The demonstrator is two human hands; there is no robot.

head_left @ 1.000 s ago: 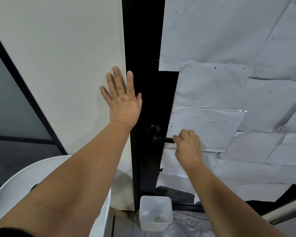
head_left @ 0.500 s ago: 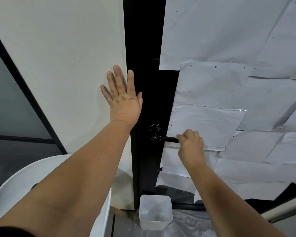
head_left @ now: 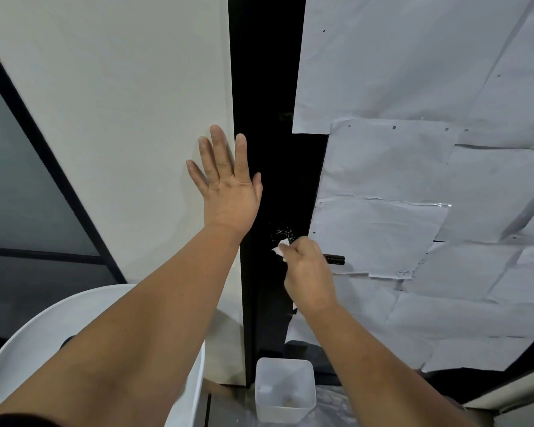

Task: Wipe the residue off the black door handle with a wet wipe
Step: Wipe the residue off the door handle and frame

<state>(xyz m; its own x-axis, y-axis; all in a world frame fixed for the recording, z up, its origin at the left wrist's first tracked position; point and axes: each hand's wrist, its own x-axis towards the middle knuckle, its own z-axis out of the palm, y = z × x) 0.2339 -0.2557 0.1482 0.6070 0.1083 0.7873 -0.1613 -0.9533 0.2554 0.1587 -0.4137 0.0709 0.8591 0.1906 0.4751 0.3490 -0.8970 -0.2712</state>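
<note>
The black door handle (head_left: 335, 259) sticks out to the right from the black door frame (head_left: 269, 167); only its right tip shows past my fist. My right hand (head_left: 309, 272) grips a white wet wipe (head_left: 281, 247), whose corner pokes out at the left of the fist, against the handle's base. Whitish residue (head_left: 282, 233) marks the black frame just above the wipe. My left hand (head_left: 227, 183) lies flat with straight fingers on the pale wall beside the frame.
A clear plastic tub (head_left: 285, 391) stands on the floor below the handle. A white curved chair edge (head_left: 43, 328) fills the lower left. Overlapping white paper sheets (head_left: 413, 180) cover the door on the right.
My right hand has slid left along the handle from its right end to its base, uncovering the tip. The wipe's corner now shows. My left hand has stayed flat on the wall.
</note>
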